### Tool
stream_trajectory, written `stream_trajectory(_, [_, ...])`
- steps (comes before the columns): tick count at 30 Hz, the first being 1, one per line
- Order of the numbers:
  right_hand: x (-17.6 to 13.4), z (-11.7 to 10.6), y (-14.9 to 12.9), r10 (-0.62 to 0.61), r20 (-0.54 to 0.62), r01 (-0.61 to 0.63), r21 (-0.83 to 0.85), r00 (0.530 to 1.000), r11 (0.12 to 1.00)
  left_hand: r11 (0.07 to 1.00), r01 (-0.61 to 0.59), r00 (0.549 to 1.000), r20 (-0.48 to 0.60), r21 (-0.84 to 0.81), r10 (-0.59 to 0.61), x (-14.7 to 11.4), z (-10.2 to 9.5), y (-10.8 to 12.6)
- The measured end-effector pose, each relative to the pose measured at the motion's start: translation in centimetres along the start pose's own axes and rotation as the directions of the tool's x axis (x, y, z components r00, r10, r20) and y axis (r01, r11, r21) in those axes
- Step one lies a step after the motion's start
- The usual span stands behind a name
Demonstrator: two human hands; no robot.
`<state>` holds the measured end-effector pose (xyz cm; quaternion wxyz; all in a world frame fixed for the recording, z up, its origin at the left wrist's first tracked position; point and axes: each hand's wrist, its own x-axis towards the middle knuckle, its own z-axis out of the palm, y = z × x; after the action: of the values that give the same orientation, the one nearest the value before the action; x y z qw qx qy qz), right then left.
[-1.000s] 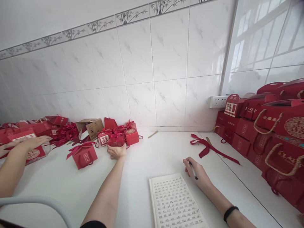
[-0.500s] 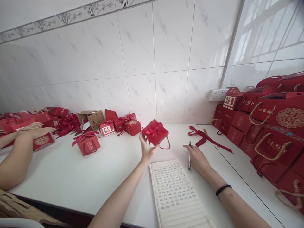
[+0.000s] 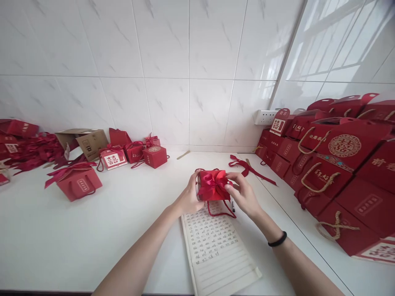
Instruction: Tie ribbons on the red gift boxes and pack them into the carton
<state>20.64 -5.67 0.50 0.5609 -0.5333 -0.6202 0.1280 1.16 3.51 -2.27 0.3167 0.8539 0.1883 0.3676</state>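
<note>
From my end of the feed, I have a small red box (image 3: 203, 193) between my two hands, at the top end of the open notebook (image 3: 222, 271), with a glossy red bow (image 3: 214, 185) on its upper side. My left hand (image 3: 189, 196) has it by the left side, the fingers curled around that edge and spread about as wide as the box. My right hand (image 3: 245, 197) is at the opposite side, its fingers part-bent and the thumb by the bow's right loop; I can't tell whether they pinch the ribbon or only touch it. A red cord handle (image 3: 220, 214) hangs from the near side over the handwritten lines. I can't make out whether the box touches the page.

A pen (image 3: 233, 206), mostly hidden, shows between the box and my right hand. A black band (image 3: 277, 239) circles my right wrist.

Farther along the white counter (image 3: 132, 246), a loose red ribbon (image 3: 261, 176) lies beyond my right hand, near the stacked red boxes (image 3: 308, 176) on the right. To the left, a bow-topped red bag (image 3: 77, 185) stands in front of a brown carton (image 3: 92, 144), and a heap of red ribbons (image 3: 43, 150) lies beside that carton.
</note>
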Motion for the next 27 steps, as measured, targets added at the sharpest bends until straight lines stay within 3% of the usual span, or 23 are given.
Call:
stream_trajectory(4, [-0.3, 0.9, -0.2, 0.035, -0.04, -0.034, 0.023, 0.999, 0.999, 0.988, 0.06, 0.998, 0.044, -0.14, -0.054, 0.0, -0.3, 0.5])
stream_trajectory(7, [-0.1, 0.8, -0.3, 0.067, -0.033, -0.065, 0.059, 0.997, 0.996, 0.973, 0.073, 0.996, -0.033, -0.217, -0.082, 0.1, -0.1, 1.2])
stream_trajectory(9, [-0.1, 0.7, -0.5, 0.072, -0.022, -0.07, 0.078, 0.997, 0.995, 0.988, 0.036, 0.98, -0.19, -0.15, -0.065, 0.3, 0.1, 1.7])
stream_trajectory(12, [-0.1, 0.6, -0.7, 0.063, -0.012, -0.061, 0.103, 0.998, 0.993, 0.992, -0.041, 0.91, -0.405, 0.116, 0.085, 0.7, 0.5, 2.5])
stream_trajectory(16, [-0.3, 0.7, -0.7, -0.008, -0.004, 0.009, 0.116, 1.0, 0.993, 0.931, -0.133, 0.881, -0.39, 0.34, 0.269, 1.0, 0.5, 3.1])
stream_trajectory(23, [-0.5, 0.8, -0.9, -0.085, 0.006, 0.085, 0.092, 0.996, 0.992, 0.929, -0.148, 0.841, -0.452, 0.338, 0.298, 1.2, 0.3, 3.4])
stream_trajectory(27, [-0.6, 0.9, -1.0, -0.03, -0.047, 0.036, 0.124, 0.998, 0.992, 0.932, -0.14, 0.808, -0.506, 0.334, 0.302, 1.0, 0.2, 3.5])
